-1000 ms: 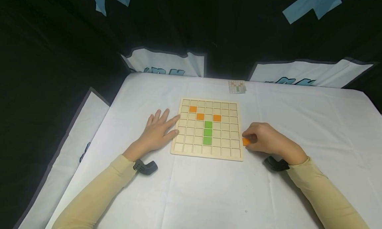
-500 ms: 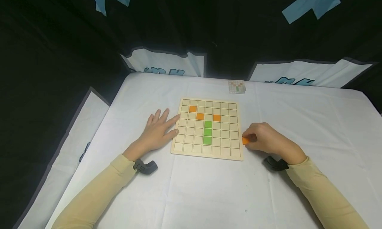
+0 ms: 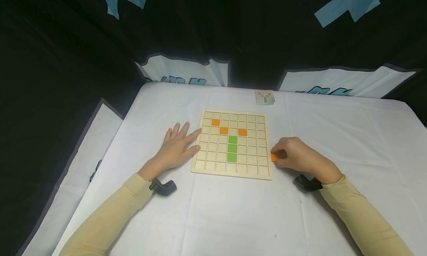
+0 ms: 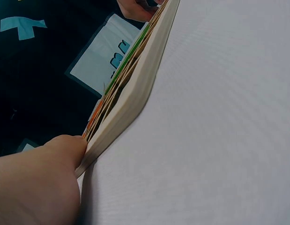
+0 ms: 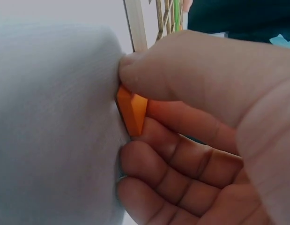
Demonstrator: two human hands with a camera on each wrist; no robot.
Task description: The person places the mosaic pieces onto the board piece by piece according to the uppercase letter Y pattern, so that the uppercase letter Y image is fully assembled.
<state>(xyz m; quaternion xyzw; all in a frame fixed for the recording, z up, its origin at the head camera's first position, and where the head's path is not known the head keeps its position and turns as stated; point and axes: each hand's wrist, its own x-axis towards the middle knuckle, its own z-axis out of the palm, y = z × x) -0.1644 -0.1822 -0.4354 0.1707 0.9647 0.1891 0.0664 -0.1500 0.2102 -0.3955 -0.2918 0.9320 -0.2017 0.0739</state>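
A wooden grid board (image 3: 213, 166) lies flat on the white table, with several orange and green squares set in its cells. My left hand (image 3: 174, 148) rests palm down with fingers spread, its thumb and index fingertip on the board's left edge. In the left wrist view the thumb (image 4: 65, 147) touches the board's rim (image 4: 135, 101). Beside the board's right edge, my right hand (image 3: 297, 154) pinches an orange square tile (image 3: 274, 157) between thumb and fingers. The right wrist view shows that tile (image 5: 131, 110) low against the tablecloth, partly covered by the thumb.
A small card (image 3: 265, 97) printed with a coloured grid pattern lies behind the board, near the table's far edge. The white tablecloth (image 3: 233, 219) has a few creases. Dark curtains (image 3: 213, 30) with strips of blue tape hang behind the table.
The right hand has shifted the orange tile very slightly, closer to the board's right edge. The left hand and the board look the same.
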